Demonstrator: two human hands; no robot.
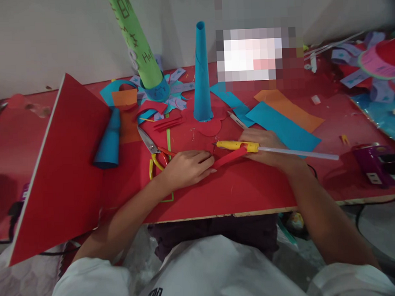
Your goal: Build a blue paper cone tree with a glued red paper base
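Between my two hands stretches a narrow red strip (230, 158). My left hand (191, 169) is closed on its left end, low over the red table. The strip's other end meets my right hand (266, 148), which lies behind a yellow glue gun (237, 145) with a long clear glue stick running out to the right. The gun's nozzle points left, above the strip. Most of my right hand's fingers are hidden by the gun. Scissors (152, 147) with yellow and red handles lie left of my left hand. A tall blue paper cone (201, 78) stands on a red scalloped piece behind my hands.
A red board (63, 162) stands upright at left, beside a blue paper cone (109, 145). A green paper tube (140, 45) leans behind. Blue (284, 126) and orange paper (294, 111) lie right of centre; a purple box (379, 164) sits far right. The table's front edge (200, 218) is near.
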